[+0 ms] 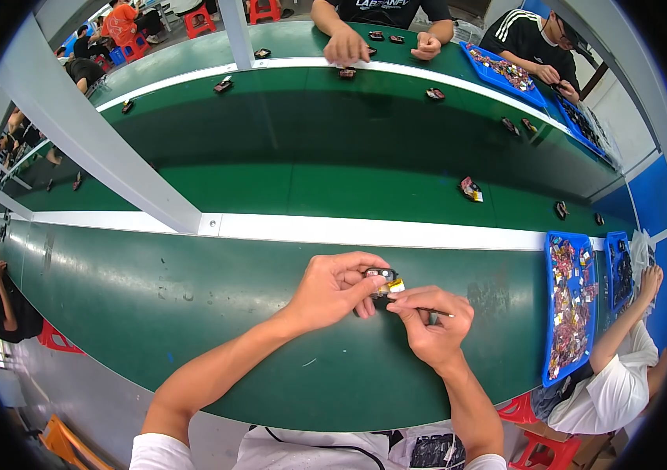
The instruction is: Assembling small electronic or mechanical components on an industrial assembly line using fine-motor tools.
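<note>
My left hand [328, 291] holds a small black electronic casing [380, 274] between thumb and fingers, above the green worktop. A yellow-and-white labelled piece [397, 287] shows at the casing's right side. My right hand [439, 323] is closed in a pinch at the casing's lower right. A thin dark stick-like tool [441, 313] lies in its grip, with one end sticking out to the right. Its other end is hidden by my fingers, so I cannot tell whether it touches the casing.
Beyond the worktop [255, 274], a white rail [365, 229] borders a green conveyor belt [231, 188] carrying several small devices. At right stand a blue tray [550, 313] of small parts and another blue tray [620, 270]. A metal post [106, 133] rises at left. Co-workers sit opposite and to the right.
</note>
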`<action>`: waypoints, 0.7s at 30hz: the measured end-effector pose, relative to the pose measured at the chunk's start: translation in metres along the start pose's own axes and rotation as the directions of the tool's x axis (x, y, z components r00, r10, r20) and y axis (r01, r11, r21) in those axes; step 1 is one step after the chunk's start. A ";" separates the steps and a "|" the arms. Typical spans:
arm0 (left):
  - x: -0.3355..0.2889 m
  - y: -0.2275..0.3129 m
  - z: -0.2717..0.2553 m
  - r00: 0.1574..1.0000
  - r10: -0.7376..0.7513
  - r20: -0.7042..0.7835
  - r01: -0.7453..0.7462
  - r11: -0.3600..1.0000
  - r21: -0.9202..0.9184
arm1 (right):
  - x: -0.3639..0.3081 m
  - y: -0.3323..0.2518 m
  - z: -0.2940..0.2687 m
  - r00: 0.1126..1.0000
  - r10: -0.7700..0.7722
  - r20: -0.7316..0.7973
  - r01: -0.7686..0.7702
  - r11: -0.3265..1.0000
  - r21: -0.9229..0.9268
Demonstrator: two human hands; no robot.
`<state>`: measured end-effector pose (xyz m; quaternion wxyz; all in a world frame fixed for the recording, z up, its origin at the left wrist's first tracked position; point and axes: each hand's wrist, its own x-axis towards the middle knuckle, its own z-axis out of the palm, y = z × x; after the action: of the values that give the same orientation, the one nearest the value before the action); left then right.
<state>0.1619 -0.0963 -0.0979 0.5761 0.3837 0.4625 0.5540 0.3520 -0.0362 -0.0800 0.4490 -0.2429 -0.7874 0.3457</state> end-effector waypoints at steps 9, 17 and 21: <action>-0.001 0.003 -0.001 1.000 -0.007 0.005 0.007 0.999 0.052 | 0.001 -0.004 0.001 1.000 -0.013 0.019 0.014 1.000 -0.013; -0.001 0.000 0.001 0.998 0.050 -0.039 -0.046 0.994 0.097 | 0.003 -0.003 0.003 0.998 -0.067 -0.004 0.067 0.996 -0.058; 0.012 0.004 -0.011 0.981 0.058 -0.184 -0.057 0.998 0.010 | 0.002 0.000 0.005 0.989 -0.082 -0.121 0.077 0.996 -0.040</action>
<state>0.1499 -0.0849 -0.0989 0.5138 0.3455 0.5038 0.6023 0.3465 -0.0370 -0.0808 0.5056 -0.2399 -0.7734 0.2979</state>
